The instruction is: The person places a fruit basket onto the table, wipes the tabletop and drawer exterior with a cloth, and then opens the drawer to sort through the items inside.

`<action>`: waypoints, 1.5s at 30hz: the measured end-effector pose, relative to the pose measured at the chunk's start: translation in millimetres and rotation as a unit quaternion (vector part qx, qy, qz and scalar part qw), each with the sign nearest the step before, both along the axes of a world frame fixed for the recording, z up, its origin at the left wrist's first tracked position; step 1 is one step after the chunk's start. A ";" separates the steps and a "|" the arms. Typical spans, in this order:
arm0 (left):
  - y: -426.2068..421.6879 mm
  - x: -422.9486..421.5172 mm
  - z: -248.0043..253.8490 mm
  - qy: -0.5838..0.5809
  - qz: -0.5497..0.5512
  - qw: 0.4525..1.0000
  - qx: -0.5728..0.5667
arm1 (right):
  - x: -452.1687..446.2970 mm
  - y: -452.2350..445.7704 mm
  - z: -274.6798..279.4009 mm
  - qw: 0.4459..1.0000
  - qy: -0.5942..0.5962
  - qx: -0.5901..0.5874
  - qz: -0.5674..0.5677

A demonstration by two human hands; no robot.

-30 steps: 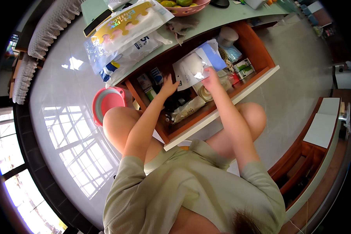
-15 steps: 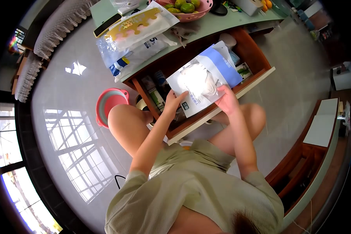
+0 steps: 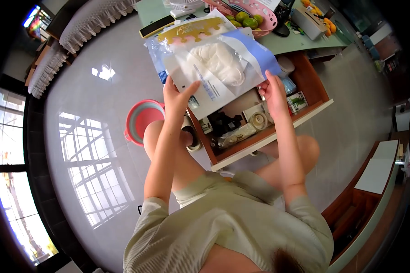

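Note:
A flat white-and-blue package (image 3: 205, 93) with something white and folded showing through its front is held up above the drawer. My left hand (image 3: 177, 98) grips its lower left edge, thumb on the front. At the lower right corner, my right hand (image 3: 274, 93) pinches the package near its blue band. The pulled-out wooden drawer (image 3: 321, 86) lies below, holding a roll of tape (image 3: 258, 120), a clear packet (image 3: 237, 136), black items (image 3: 225, 122) and small boxes. Behind the package, a gold-and-white plastic packet (image 3: 191, 29) lies on the table edge, partly covered.
The green-topped table (image 3: 300, 43) bears a pink basket (image 3: 269, 20) of green fruit, a dark phone-like slab (image 3: 157, 26), a grey bin (image 3: 307, 22) and orange fruit. A red-and-grey basin (image 3: 146, 116) stands on the floor to the left. At right is another wooden unit (image 3: 364, 195).
Both hands have raised the package up and away from me, from over the drawer to in front of the table packets. More of the drawer's contents now shows.

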State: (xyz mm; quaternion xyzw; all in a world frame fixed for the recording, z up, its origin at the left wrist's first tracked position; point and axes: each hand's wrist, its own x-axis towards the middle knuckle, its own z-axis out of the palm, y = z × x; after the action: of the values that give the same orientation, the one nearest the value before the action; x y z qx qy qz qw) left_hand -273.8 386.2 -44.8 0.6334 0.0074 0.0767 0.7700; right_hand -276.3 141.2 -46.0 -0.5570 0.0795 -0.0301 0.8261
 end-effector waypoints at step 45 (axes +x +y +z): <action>-50.9 12.3 -48.1 -0.341 0.007 0.730 0.592 | 55.9 -75.1 -72.4 0.943 0.106 -0.238 0.208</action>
State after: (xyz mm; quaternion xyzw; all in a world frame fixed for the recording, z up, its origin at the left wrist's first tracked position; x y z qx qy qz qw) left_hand -261.5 335.3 -92.9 0.8920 -0.2987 0.2817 0.1893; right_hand -220.4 66.1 -118.4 -0.7413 0.0392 0.1840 0.6443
